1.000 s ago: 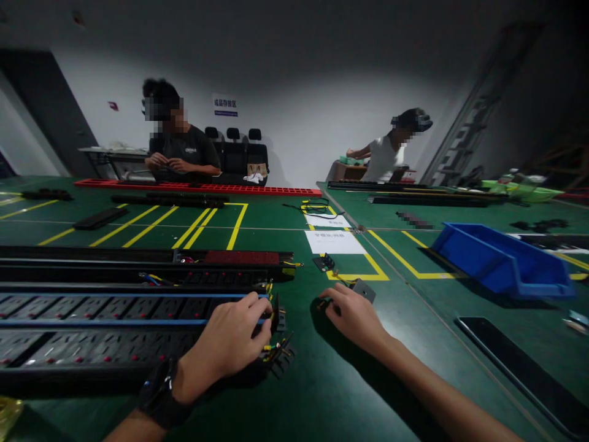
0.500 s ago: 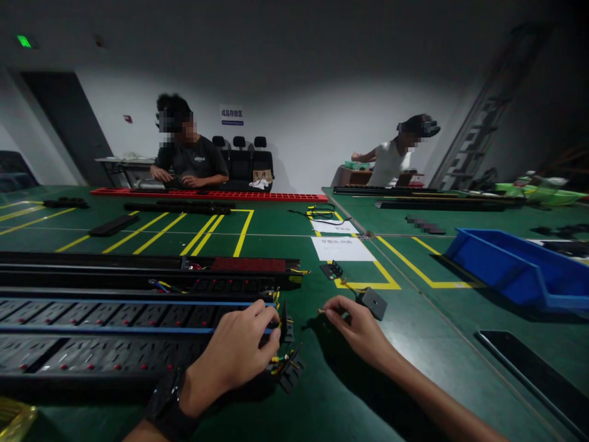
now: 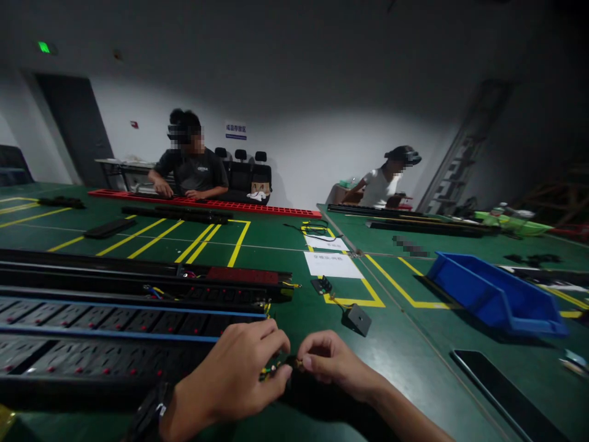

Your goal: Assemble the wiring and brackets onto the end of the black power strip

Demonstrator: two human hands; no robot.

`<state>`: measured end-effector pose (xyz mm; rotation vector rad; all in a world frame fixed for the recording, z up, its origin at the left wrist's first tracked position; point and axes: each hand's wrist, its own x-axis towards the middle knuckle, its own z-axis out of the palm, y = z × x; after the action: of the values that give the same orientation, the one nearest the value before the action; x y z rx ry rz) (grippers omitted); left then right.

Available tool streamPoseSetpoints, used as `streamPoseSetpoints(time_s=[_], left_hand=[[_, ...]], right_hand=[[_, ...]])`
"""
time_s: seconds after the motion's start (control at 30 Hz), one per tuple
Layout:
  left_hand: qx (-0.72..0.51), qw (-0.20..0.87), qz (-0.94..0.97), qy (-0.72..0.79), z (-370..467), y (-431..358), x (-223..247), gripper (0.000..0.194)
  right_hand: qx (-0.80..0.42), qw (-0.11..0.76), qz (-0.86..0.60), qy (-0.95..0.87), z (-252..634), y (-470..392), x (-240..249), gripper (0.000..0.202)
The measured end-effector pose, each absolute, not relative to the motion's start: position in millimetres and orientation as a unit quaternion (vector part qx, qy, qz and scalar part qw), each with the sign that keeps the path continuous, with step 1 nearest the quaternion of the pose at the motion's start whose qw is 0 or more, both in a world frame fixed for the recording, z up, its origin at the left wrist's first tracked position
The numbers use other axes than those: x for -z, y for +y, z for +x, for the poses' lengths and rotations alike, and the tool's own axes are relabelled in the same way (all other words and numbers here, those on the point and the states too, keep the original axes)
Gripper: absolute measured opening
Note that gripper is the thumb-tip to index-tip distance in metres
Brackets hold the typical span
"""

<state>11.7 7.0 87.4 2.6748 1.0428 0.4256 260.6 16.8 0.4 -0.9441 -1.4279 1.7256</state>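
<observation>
Where strips (image 3: 105,359) end, both hands (image 3: 239,371) (image 3: 335,368), tabletop (image 3: 409,356) toward phone (image 3: 501,393)

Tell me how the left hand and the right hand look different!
The left hand has a dark watch at its wrist; the right hand has none. The left hand is by yellow-green wires; the right hand pinches a small brassy piece. Both have bent fingers.
</observation>
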Motion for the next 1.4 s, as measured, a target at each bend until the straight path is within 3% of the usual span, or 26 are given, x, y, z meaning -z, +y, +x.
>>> streamPoseSetpoints(time_s=[0.33,0.57,0.67,1.0,1.4], left_hand=[[-0.099,0.033,0.946,0.308,35,1,-82,0.013],[-0.148,0.035,0.883,0.445,3,48,-106,0.015],[-0.114,0.010,0.852,0.511,-8,75,-112,0.019],[0.012,-0.026,0.846,0.532,18,113,-103,0.020],[0.040,-0.002,0.854,0.518,24,127,-103,0.022]], right_hand=[[-0.691,0.343,-0.329,-0.545,268,25,7,0.044],[-0.740,0.385,-0.327,-0.444,270,31,4,0.045],[-0.744,0.377,-0.329,-0.444,270,32,4,0.044],[-0.750,0.375,-0.313,-0.446,270,33,4,0.041],[-0.764,0.368,-0.303,-0.436,272,37,6,0.036]])
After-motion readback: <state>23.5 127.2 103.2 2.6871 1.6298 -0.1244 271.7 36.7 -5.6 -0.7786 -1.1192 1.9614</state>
